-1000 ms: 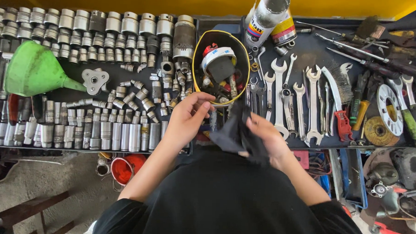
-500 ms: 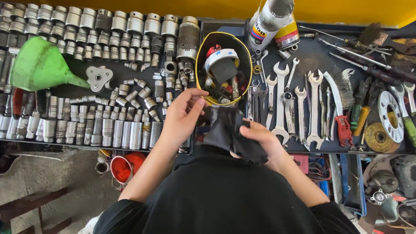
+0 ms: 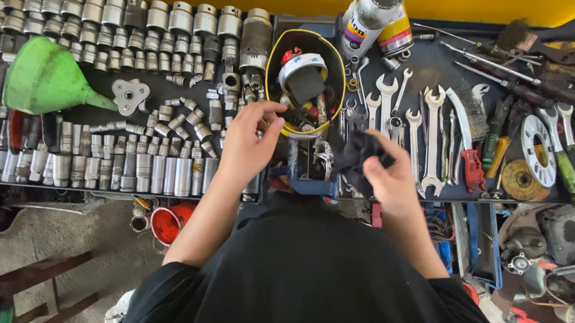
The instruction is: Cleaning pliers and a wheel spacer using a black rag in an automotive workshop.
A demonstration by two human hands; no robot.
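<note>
While the yellow tub of odds and ends sits dead centre on the bench, pretty much everything else lines up around it. Way off to the left of the tub there's a green funnel lying on its side, with rows of chrome sockets above and below it running all the way up to the tub. Just left of the tub's lower rim is the left hand, fingers loosely curled and part open, tips right at the rim, and honestly I can't tell if it's pinching anything small. Below the tub there's a blue clamp-looking thing at the bench edge. Just right of the tub's bottom edge, the right hand is closed around a dark rag, bunched up between thumb and fingers, hanging over the wrenches. Right of the tub is a fan of combination wrenches, a spray can up top beside the tub, then screwdrivers and a grinding disc further out right.
</note>
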